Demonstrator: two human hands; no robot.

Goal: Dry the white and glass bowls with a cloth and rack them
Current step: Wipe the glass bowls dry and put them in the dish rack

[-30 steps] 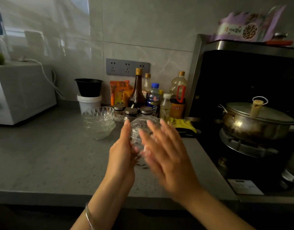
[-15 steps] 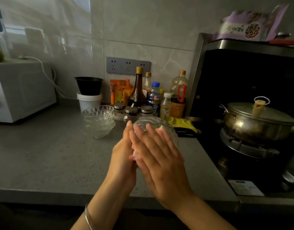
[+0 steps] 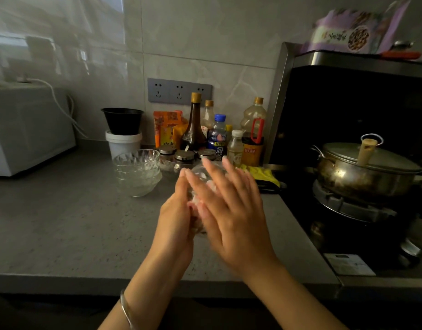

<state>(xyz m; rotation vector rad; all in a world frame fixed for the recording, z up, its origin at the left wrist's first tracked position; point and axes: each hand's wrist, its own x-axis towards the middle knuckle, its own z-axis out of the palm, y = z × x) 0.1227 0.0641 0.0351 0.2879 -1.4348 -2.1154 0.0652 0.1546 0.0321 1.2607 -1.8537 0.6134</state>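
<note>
Above the grey counter (image 3: 62,222) I hold a small clear glass bowl (image 3: 199,173) between both hands. My left hand (image 3: 175,215) cups it from the left and below. My right hand (image 3: 231,210) lies flat over its right side with the fingers spread, and hides most of it. Only the bowl's upper rim shows between the fingertips. A stack of faceted glass bowls (image 3: 136,171) stands on the counter to the left, behind my hands. No cloth and no rack show in view.
Sauce bottles (image 3: 194,122) and lidded jars (image 3: 185,156) line the back wall. A black tub (image 3: 123,120) sits on a white tub. A white microwave (image 3: 26,129) stands at left. At right, a lidded steel pot (image 3: 365,172) rests on the gas stove, near yellow gloves (image 3: 262,173).
My right hand has slid over the bowl's right side, from apart to flat against it, and the bowl has turned between my palms. Both hands stay in about the same place.
</note>
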